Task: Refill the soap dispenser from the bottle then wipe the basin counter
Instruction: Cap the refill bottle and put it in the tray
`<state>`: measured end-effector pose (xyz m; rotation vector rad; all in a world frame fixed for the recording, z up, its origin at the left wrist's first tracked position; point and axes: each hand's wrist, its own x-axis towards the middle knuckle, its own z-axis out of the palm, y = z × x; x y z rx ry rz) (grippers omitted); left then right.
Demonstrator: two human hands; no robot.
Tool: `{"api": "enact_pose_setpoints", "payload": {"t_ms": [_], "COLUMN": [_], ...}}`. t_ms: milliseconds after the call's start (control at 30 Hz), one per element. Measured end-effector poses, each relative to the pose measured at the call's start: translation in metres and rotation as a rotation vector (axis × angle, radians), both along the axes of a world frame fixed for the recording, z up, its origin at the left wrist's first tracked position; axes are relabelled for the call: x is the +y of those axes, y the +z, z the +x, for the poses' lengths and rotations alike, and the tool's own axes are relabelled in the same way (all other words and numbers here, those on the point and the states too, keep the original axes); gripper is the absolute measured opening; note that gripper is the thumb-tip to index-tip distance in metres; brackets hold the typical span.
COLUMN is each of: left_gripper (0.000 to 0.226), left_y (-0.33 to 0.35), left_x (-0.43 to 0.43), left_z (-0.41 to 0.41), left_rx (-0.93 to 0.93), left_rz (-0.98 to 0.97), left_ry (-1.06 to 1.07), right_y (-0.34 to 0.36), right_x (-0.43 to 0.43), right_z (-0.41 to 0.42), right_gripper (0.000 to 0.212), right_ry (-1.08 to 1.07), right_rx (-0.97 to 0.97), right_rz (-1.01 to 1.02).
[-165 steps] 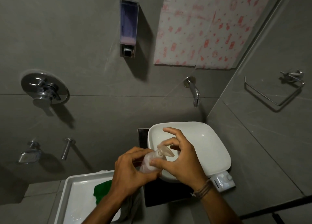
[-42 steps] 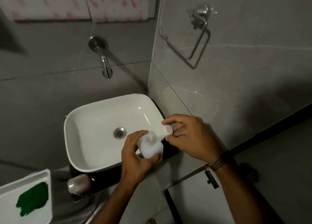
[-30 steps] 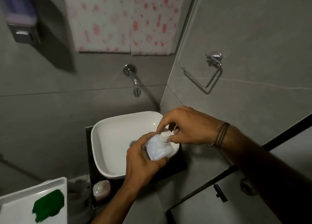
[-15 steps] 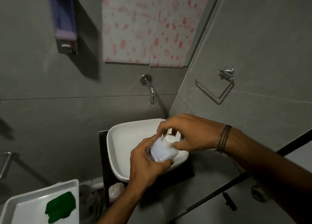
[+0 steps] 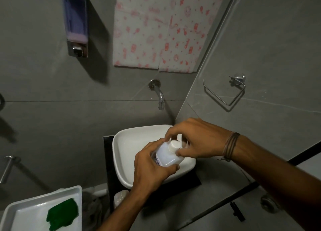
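A flat white plastic tray (image 5: 26, 213) at the lower left holds a crumpled green cloth (image 5: 61, 213). Over the glossy white rectangular basin (image 5: 128, 154), the left hand (image 5: 151, 168) wraps the translucent white squarish plastic bottle (image 5: 166, 156), its long axis tilted, neck pointing up and right. The right hand (image 5: 199, 140) pinches its round white cap (image 5: 175, 144). Farther, on the matte grey wall, hangs the clear rectangular soap dispenser (image 5: 75, 22).

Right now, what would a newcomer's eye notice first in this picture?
Two hands over the white basin: the left hand holds a white bottle, and the right hand's fingers grip its cap. High on the left wall hangs the soap dispenser; a green cloth lies in the tray at lower left.
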<state>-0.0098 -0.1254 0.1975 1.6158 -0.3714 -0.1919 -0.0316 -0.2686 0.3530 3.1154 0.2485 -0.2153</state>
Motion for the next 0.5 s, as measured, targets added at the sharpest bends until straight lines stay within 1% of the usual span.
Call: {"api": "enact_pose_setpoints", "payload": {"t_ms": [33,67,133,167,200,267,300,367,433,500], "left_gripper": [0.084,0.084,0.083,0.083,0.083,0.082,0.081,0.083,0.084,0.083], "left_y": [0.001,0.002,0.002,0.003,0.003,0.003,0.003,0.003,0.002,0.002], "left_x": [-0.001,-0.001,-0.002,-0.002,-0.002,-0.003,-0.004,-0.005,-0.005,-0.005], "left_z": [0.000,0.000,0.000,0.000,0.001,0.001,0.001,0.001,0.002,0.002], "left_rx": [0.002,0.008,0.015,0.016,0.018,0.019,0.019,0.008,-0.002,-0.007], "left_rz": [0.012,0.024,0.023,0.016,0.013,0.024,0.032,0.029,0.026,0.031], "left_ry": [-0.014,-0.026,-0.022,-0.011,-0.005,-0.014,-0.022,-0.017,-0.006,-0.011], "right_y": [0.000,-0.001,-0.003,-0.003,-0.004,-0.006,-0.007,-0.010,-0.012,-0.016], "right_x": [0.000,0.000,-0.002,-0.001,-0.001,-0.002,-0.002,-0.005,-0.006,-0.009], "right_z": [0.000,0.001,0.001,0.001,0.001,0.002,0.002,0.000,0.000,0.000], "right_gripper": [0.043,0.048,0.056,0.056,0.050,0.036,0.040,0.046,0.046,0.043], "right_ry": [-0.011,-0.027,-0.025,-0.005,0.010,-0.014,-0.038,-0.051,-0.032,-0.058], "right_rx": [-0.027,-0.052,-0.041,-0.016,-0.010,-0.063,-0.091,-0.079,-0.056,-0.109], "right_rz": [-0.046,-0.073,-0.009,0.027,0.031,-0.046,-0.069,-0.014,0.014,-0.034]}}
